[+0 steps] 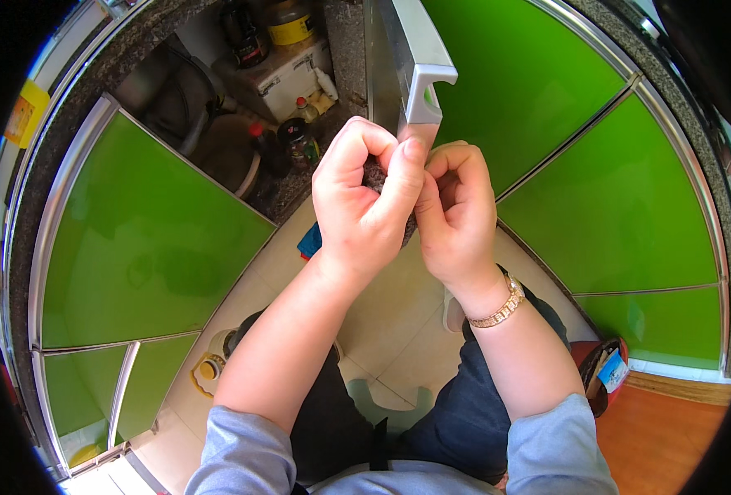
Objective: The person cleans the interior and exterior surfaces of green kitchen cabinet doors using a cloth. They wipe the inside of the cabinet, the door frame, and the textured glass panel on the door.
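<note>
An open cabinet door [426,93], seen nearly edge-on, stands in front of me with a white plastic handle profile [430,93] along its top. My left hand [365,192] is at the door's edge just below this profile, fingers curled and thumb against the index finger. Close beside it, my right hand [461,210] has thumb and fingertips drawn together. The two hands nearly meet at the thumbs. Whatever the fingertips may pinch is hidden. A dark speckled surface [374,175] shows through the gap in my left hand.
Inside the open cabinet stand a white box [297,80], a jar with a dark lid [300,141] and a red-capped bottle [266,145]. Green cabinet fronts [148,241] flank me. A pale green stool [390,405] is between my legs, and an oil jug [209,368] stands at left.
</note>
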Demonstrator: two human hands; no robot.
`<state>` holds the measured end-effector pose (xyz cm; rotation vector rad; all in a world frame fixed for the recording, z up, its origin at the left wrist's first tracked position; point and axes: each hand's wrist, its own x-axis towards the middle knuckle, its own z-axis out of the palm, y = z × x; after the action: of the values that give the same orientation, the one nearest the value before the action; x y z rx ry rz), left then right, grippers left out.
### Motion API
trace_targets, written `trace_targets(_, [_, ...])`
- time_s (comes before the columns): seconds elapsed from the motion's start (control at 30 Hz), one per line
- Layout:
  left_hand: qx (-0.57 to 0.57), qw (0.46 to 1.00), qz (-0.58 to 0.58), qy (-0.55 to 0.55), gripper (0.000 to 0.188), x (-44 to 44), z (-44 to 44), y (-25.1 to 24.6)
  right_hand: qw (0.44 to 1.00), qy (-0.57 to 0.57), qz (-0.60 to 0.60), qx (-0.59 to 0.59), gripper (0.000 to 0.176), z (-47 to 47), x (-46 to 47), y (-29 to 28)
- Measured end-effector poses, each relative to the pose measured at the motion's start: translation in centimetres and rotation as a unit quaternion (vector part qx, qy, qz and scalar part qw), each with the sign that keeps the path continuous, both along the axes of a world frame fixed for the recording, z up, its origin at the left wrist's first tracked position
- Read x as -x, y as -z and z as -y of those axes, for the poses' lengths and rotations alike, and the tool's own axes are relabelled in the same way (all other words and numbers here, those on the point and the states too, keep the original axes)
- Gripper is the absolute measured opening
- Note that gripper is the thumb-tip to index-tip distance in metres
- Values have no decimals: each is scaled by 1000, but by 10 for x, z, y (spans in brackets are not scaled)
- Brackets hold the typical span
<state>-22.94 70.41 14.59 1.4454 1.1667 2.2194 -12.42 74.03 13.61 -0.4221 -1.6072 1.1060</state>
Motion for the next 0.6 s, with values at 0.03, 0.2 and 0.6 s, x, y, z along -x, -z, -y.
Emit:
trace_targets(0.03, [-10,1000,-9,-8,20,0,0,0,1000,1,-2,-4,17,0,0,1])
trace_targets(0.2, [-2,1000,4,-2,18,-4,-1,-3,1000,10,-3,-12,16,2,0,2])
trace_targets(0.6, [6,993,-116,-27,24,5,19,16,999,25,11,-23,17,-9,-13,4])
